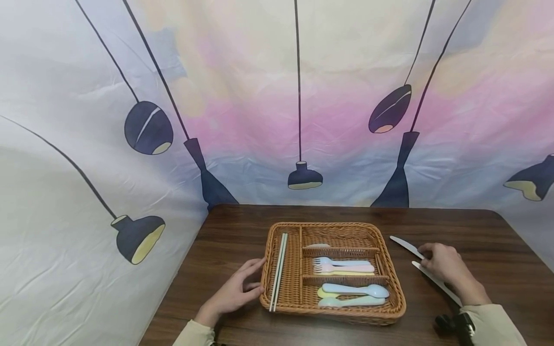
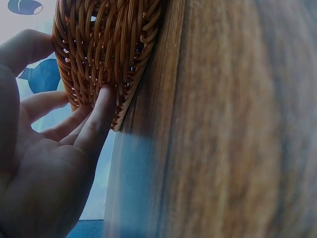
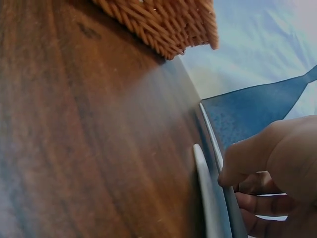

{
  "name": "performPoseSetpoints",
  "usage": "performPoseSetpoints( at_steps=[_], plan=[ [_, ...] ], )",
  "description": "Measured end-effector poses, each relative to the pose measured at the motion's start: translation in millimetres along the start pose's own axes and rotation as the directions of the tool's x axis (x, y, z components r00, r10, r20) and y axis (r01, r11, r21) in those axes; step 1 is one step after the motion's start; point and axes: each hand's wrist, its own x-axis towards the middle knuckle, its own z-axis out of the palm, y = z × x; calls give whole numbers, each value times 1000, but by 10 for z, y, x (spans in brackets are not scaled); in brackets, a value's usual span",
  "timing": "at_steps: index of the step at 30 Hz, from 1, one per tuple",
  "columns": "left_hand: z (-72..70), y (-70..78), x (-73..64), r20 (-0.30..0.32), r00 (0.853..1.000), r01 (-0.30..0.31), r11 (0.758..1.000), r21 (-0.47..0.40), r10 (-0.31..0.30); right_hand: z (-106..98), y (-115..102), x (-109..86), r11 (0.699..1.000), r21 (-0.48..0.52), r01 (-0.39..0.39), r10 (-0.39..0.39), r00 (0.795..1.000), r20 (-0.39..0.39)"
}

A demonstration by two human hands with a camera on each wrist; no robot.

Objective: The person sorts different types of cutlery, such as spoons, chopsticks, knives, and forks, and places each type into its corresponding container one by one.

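Observation:
A wicker cutlery basket [image 1: 265, 271] stands on the wooden table. My left hand [image 1: 235, 290] rests its fingers against the basket's left side, fingertips on the weave in the left wrist view. To the right of the basket, my right hand [image 1: 449, 269] pinches a pale table knife [image 1: 403, 244] between thumb and fingers. A second pale knife [image 1: 439, 284] lies beside it, nearer the body, partly beneath the hand in the head view. In the right wrist view the held knife [image 3: 212, 134] appears tilted next to the other knife [image 3: 202, 171].
Inside the basket, chopsticks [image 1: 278, 271] fill the left compartment, pastel forks [image 1: 344, 266] the middle one and spoons [image 1: 357, 292] the near one. A pale piece [image 1: 318, 245] shows behind the far divider [image 1: 342, 250]. A printed cloth [image 1: 259, 105] hangs behind the table [image 1: 233, 230].

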Motion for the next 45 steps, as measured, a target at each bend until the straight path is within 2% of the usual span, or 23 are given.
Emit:
performPoseSetpoints(
  at_steps=[4, 20, 31, 45],
  plan=[
    [0, 8, 4, -4, 1000, -3, 1000, 6, 3, -60, -40, 6, 1000, 13, 11, -11, 1000, -2],
    [-3, 9, 1, -3, 1000, 1, 1000, 4, -1, -222, -341, 75, 995, 22, 96, -93, 989, -111],
    [6, 24, -7, -4, 1000, 6, 1000, 5, -6, -295, -612, 195, 982, -9, 187, -185, 964, -192],
    [5, 12, -7, -5, 1000, 9, 1000, -1, -9, -330, -932, 299, 969, 40, 245, -233, 955, -184]
  ],
)
